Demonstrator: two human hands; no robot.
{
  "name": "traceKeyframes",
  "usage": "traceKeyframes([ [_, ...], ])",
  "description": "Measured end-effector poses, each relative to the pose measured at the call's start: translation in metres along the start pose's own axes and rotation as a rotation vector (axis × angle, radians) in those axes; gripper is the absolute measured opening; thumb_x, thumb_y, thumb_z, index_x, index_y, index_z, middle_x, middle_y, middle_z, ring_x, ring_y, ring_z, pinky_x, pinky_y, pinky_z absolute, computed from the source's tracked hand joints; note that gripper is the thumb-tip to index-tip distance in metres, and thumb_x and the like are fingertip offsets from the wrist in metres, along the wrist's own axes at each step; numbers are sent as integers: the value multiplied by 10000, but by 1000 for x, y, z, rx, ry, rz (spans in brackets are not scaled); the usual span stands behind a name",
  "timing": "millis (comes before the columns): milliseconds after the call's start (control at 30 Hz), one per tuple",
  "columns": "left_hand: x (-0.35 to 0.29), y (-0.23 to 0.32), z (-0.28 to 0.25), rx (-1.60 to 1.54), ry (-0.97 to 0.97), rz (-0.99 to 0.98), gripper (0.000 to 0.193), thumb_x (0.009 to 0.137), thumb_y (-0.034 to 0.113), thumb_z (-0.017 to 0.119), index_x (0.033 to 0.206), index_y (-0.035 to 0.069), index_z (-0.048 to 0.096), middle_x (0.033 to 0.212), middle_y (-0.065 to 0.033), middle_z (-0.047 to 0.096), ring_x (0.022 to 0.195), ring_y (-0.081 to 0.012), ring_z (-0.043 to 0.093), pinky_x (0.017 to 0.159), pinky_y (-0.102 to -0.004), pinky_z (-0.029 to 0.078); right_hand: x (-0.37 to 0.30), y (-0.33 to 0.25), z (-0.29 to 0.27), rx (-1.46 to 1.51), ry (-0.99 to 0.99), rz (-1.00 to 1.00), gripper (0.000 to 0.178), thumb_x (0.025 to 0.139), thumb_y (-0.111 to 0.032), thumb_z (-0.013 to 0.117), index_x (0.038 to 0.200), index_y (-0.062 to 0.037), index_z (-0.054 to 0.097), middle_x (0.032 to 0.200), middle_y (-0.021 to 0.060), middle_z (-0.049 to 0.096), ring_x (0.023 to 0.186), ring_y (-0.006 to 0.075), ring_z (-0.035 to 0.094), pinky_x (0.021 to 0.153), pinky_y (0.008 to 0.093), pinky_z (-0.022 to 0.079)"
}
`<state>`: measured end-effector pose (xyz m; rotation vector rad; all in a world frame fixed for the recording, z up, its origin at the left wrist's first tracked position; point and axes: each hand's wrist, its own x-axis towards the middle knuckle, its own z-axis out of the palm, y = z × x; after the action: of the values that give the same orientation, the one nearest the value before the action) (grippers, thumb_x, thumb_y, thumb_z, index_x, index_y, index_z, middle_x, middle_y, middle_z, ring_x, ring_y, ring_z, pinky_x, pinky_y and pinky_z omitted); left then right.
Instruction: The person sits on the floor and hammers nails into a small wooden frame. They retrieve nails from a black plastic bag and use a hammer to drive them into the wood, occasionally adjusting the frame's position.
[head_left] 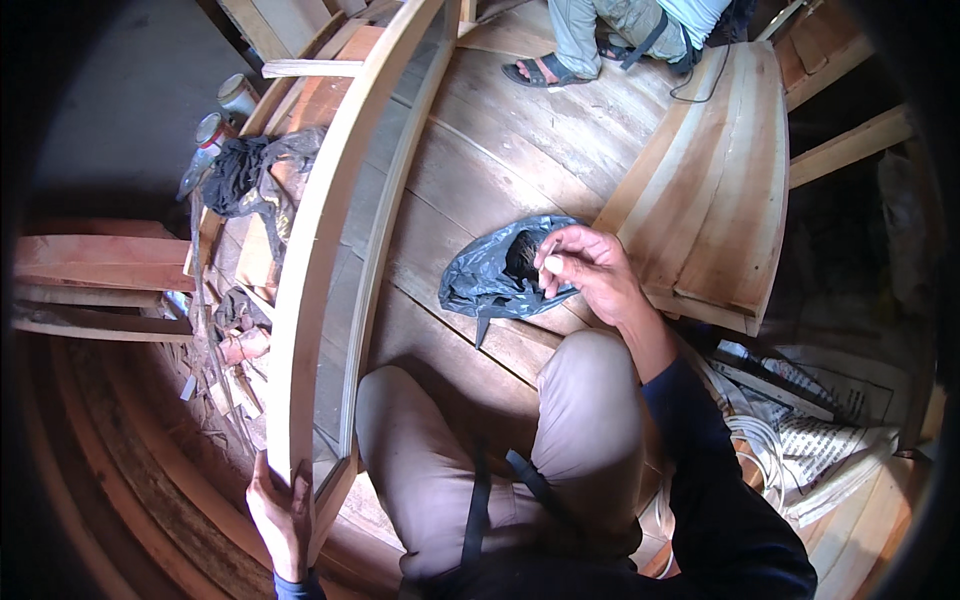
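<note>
My left hand (pixel 282 515) grips the near end of a long pale wooden frame (pixel 312 290), its fingers wrapped round the edge. The frame stands on its side along my left leg, with a greyish, glass-like pane in it. My right hand (pixel 595 272) is closed in a pinch on a small, thin, nail-like piece (pixel 553 248), too small to name surely. Just below that hand, a crumpled black plastic bag (pixel 470 275) lies open on the plank floor. Inside it is a dark heap of thin, spiky bits (pixel 521 256), partly hidden by my fingers.
A curved wooden panel (pixel 700 200) lies to the right. At the far side a person in sandals (pixel 550 70) is on the floor. Beyond the frame are cans (pixel 212 130), dark rags (pixel 240 175) and wood scraps. Coiled white cable (pixel 760 445) lies at right.
</note>
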<state>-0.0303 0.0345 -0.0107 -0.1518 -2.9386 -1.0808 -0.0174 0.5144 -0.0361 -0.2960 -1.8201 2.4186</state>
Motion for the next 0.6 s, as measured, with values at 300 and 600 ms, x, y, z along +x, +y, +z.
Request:
traceKeyframes([
  [300,24,33,-17,26,-204,4,399,851,231,728,1099,-47,584,540,-93,455,472,-198,404,488,-377,354,-21,-36,97,337,-226,-81,390,896,-9,653,1252,-10,495,929,149,662,783,228,655,684,340,533],
  [600,15,32,-29,-81,-186,-34,534,809,115,717,1280,19,484,646,-87,494,573,-199,475,574,-375,405,-29,-37,165,360,-328,-82,328,925,-5,615,1243,-11,535,951,164,673,812,219,670,703,342,558],
])
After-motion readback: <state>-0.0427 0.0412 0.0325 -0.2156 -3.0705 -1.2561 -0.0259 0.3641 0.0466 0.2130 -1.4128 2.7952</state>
